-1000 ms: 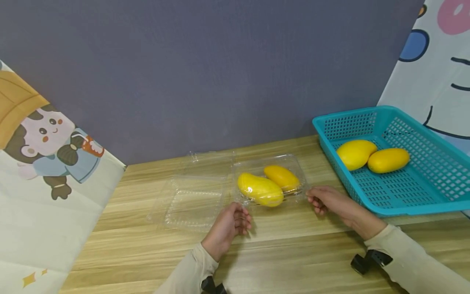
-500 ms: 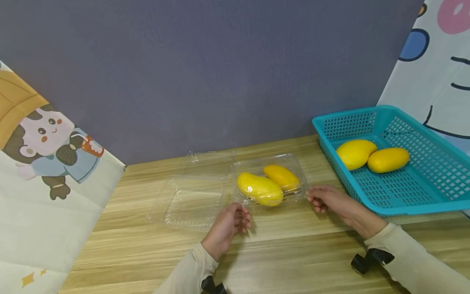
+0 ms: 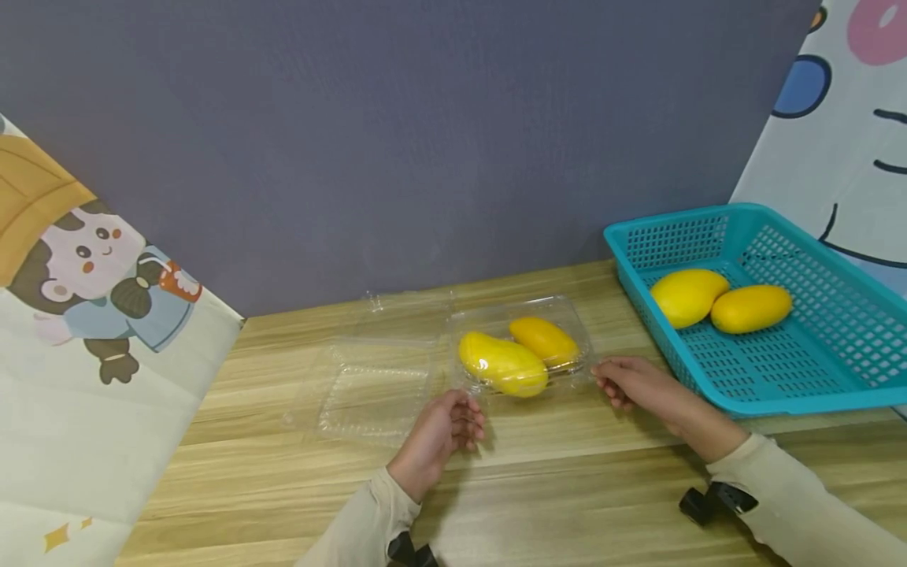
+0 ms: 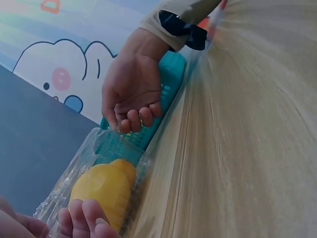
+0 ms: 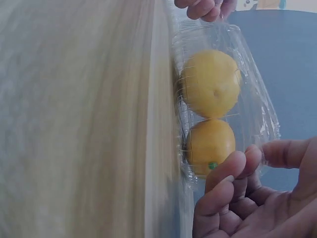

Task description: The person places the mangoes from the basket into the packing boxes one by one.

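Holding clear box [image 3: 485,317] same as b4, L hand [image 3: 442,429] & R hand [image 3: 641,387] each pinching a corner, fruit [image 3: 503,364] unmoved.

Both hands [image 3: 439,435] [image 3: 643,386] apart, fingers [image 5: 224,171] curled

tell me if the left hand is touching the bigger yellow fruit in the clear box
Apart. The right wrist view shows a plain gap between the left hand and the bigger yellow fruit, spanned by the end of the clear box.

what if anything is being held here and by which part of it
The clear container with the two yellow fruits in it: the left grip pinches its near left corner, the right grip its near right corner.
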